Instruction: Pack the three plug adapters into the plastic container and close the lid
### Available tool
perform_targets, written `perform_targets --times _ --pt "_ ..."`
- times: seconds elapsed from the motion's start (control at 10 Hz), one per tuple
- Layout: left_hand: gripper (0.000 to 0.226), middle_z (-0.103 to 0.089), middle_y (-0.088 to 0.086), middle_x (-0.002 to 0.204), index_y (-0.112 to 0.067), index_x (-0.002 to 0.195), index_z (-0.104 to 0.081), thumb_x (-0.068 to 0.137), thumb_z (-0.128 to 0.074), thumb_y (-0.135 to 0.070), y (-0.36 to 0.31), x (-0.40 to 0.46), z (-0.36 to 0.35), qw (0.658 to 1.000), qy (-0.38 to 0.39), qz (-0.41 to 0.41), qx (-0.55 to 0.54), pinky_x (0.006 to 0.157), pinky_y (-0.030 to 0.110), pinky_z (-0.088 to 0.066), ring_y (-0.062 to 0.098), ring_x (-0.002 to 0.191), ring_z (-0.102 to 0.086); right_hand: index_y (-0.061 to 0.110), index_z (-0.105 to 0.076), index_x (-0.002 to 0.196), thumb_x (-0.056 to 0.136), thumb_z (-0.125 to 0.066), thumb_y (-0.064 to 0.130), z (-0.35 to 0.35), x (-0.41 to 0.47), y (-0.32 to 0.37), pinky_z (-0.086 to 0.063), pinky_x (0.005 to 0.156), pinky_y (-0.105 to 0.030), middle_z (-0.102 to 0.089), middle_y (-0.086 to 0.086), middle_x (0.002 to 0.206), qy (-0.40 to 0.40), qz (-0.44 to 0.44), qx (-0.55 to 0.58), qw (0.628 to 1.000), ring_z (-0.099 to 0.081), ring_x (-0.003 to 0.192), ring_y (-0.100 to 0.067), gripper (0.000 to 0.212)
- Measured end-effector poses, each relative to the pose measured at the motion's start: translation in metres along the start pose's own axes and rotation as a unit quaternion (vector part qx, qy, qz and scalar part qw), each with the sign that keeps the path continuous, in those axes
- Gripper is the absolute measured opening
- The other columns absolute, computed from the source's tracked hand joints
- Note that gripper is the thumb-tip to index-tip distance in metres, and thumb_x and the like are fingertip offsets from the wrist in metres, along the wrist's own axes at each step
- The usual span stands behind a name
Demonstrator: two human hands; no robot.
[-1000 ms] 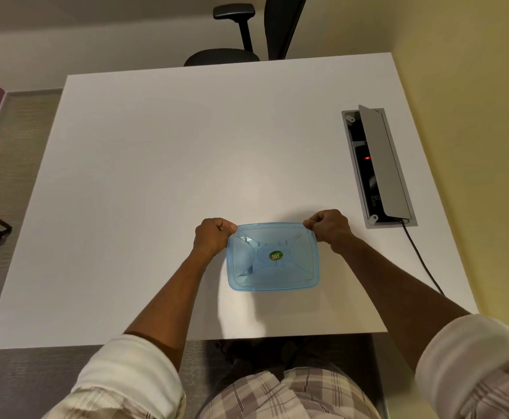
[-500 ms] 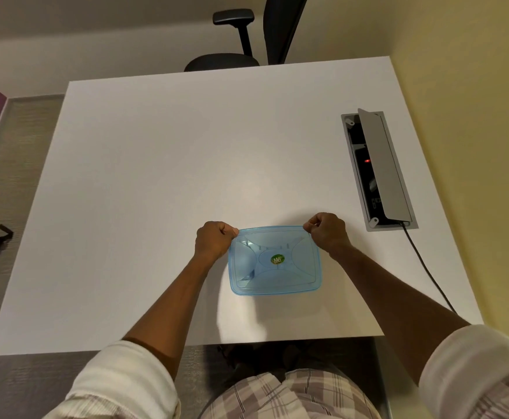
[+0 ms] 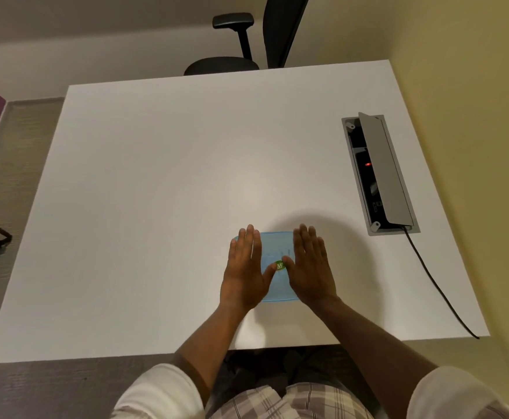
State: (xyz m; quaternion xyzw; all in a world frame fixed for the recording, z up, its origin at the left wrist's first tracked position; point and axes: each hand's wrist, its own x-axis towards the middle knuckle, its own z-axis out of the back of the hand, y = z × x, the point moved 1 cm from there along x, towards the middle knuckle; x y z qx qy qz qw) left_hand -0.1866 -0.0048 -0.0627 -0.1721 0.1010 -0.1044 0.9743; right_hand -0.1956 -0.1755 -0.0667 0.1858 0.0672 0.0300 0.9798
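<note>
Pressing flat, your left hand (image 3: 245,267) and right hand (image 3: 310,265) — fingers spread, grasping nothing — cover the translucent blue plastic container lid (image 3: 276,252) on the white table (image 3: 168,192).

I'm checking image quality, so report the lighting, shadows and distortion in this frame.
Head view: soft overhead light puts a pale sheen on the white table beyond the hands; the left hand and right hand cast a faint shadow past the blue container; wide-angle distortion splays the table edges; focus is mildly soft.
</note>
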Motion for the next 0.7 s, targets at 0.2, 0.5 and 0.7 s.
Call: perform_targets --times 0.2,0.5,0.7 --pt "0.090 0.005 0.003 0.170 -0.019 0.159 0.008 0.093 -0.028 -0.069 0.001 0.002 -0.005 1.000 0.004 0.021 0.014 0.124 0.035 0.000 0.025 0.157 0.001 0.005 0.002 0.155 0.100 -0.035 0.041 -0.005 0.001 -0.002 0.000 0.124 -0.043 0.008 -0.012 0.164 -0.004 -0.003 -0.007 1.000 0.011 0.152 -0.025 0.075" --pt "0.089 0.004 0.007 0.170 -0.015 0.159 0.002 0.095 -0.029 -0.069 0.000 -0.001 0.000 0.999 0.020 0.005 0.032 0.126 0.038 -0.002 0.024 0.157 0.005 0.007 0.006 0.154 0.100 -0.031 0.047 0.002 0.000 0.000 0.004 0.123 -0.044 0.011 -0.011 0.164 0.023 -0.005 -0.031 0.999 0.014 0.151 -0.025 0.077" --pt "0.084 0.023 0.004 0.166 -0.013 0.158 0.013 0.095 -0.011 -0.064 -0.007 0.021 0.041 0.998 -0.003 -0.026 0.051 0.128 0.040 0.001 0.018 0.153 0.023 0.000 -0.016 0.153 0.097 -0.039 0.051 0.040 0.016 0.016 -0.012 0.121 -0.055 -0.015 -0.020 0.162 -0.052 -0.001 -0.082 0.995 -0.014 0.150 -0.035 0.079"
